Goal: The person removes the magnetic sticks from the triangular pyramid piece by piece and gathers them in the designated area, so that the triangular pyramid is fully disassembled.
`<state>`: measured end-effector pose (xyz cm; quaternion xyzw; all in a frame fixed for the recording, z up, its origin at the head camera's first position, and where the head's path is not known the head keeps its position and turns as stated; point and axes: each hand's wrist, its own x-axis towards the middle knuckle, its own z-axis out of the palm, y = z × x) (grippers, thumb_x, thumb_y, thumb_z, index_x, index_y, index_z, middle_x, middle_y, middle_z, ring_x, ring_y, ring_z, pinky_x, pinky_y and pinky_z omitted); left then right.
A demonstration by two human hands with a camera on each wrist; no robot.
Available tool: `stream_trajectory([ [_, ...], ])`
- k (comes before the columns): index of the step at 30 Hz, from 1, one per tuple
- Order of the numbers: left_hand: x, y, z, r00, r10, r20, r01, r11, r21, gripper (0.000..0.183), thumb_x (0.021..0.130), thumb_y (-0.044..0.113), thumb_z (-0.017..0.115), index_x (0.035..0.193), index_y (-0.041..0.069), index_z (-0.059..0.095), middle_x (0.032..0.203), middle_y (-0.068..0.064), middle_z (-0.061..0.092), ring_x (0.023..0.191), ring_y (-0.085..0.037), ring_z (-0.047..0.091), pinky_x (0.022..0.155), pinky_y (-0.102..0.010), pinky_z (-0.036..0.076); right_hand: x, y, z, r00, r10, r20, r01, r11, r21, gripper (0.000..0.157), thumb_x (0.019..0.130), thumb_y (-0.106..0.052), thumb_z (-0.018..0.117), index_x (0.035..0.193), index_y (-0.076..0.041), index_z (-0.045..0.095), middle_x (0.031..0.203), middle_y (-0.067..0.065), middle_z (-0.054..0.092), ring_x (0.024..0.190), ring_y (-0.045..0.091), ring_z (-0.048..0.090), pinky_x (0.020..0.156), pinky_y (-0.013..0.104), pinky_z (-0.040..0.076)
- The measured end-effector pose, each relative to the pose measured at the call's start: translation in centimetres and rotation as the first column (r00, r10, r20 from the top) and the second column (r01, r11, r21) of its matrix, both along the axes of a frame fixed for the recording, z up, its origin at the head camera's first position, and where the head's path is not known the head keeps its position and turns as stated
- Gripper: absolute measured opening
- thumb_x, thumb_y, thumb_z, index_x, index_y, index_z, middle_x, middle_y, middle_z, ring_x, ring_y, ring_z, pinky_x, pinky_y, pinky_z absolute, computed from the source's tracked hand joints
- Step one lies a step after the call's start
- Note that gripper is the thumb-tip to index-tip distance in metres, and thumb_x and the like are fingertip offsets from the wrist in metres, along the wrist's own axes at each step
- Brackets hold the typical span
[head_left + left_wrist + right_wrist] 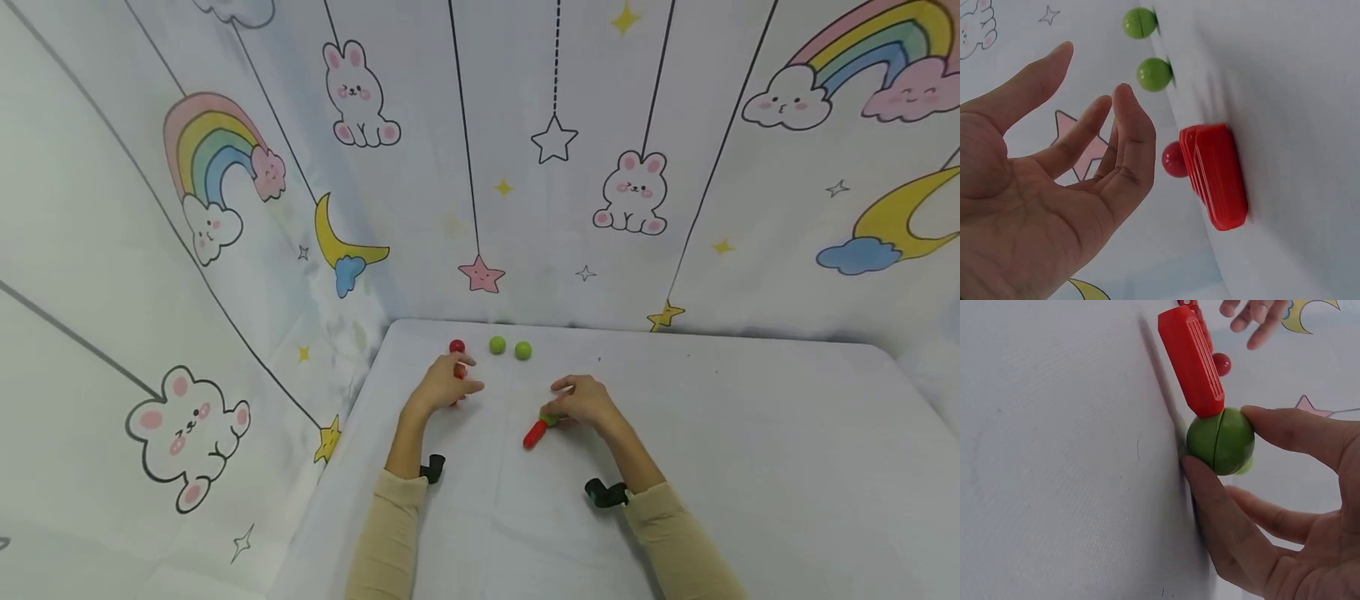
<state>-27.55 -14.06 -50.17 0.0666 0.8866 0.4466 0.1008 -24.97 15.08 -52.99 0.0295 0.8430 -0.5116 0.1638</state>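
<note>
My right hand (585, 400) pinches a green ball (1221, 441) between thumb and fingers, close to the tabletop. One end of a red grooved stick (1191, 361) meets that ball; in the head view the stick (535, 434) slants away toward the lower left. Over at the left, my left hand (442, 385) hovers with fingers loosely bent and nothing between thumb and fingertips. Beside it in the left wrist view lie red grooved sticks (1219, 178), with a red ball (1174, 159) behind them. From the head, the hand partly covers these sticks.
Two more green balls, one (497, 344) left of the other (522, 350), sit near the table's back edge, right of the red ball (457, 345). A printed cloth backdrop (420, 208) rises behind and left of the white table (750, 467).
</note>
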Motion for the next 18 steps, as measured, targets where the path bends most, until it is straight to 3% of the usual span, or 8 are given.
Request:
stream_trajectory([
  [3,0.5,1.0,0.0,0.999,-0.037,0.003,0.037,0.999,0.027,0.052,0.093,0.019,0.08,0.136,0.0,0.06,0.125,-0.027,0.059,0.081,-0.028,0.069,0.07,-0.033,0.059,0.0,-0.2,-0.1,1.0,-0.013,-0.004,0.013,1.0,0.009,0.054,0.084,-0.018,0.086,0.129,0.002,0.065,0.106,0.016,0.068,0.079,0.019,0.072,0.072,0.034,0.062],
  [11,1.9,3.3,-1.1,0.99,-0.117,0.073,0.11,0.99,0.092,0.051,0.094,0.021,0.079,0.136,0.0,0.06,0.127,-0.024,0.06,0.083,-0.029,0.073,0.078,-0.038,0.063,0.0,-0.7,-0.3,0.999,-0.028,-0.031,0.031,0.995,0.092,0.049,0.088,-0.025,0.083,0.128,-0.001,0.067,0.111,0.018,0.071,0.076,0.018,0.072,0.072,0.033,0.061],
  [15,2.2,4.3,-1.4,0.983,-0.151,0.101,0.138,0.983,0.122,0.051,0.092,0.019,0.081,0.135,0.001,0.06,0.125,-0.022,0.061,0.085,-0.031,0.073,0.079,-0.04,0.063,-0.1,-0.7,-0.5,0.999,-0.019,-0.041,0.023,0.994,0.11,0.051,0.089,-0.028,0.083,0.129,0.0,0.066,0.11,0.018,0.072,0.076,0.018,0.072,0.072,0.033,0.06],
  [18,2.2,5.2,-1.6,0.977,-0.191,0.096,0.181,0.978,0.106,0.052,0.09,0.017,0.083,0.135,0.003,0.061,0.124,-0.02,0.062,0.085,-0.025,0.072,0.078,-0.036,0.062,-0.1,-0.5,-0.5,0.998,-0.014,-0.058,0.021,0.992,0.123,0.053,0.088,-0.029,0.084,0.129,0.0,0.066,0.108,0.017,0.073,0.076,0.018,0.072,0.071,0.034,0.058],
])
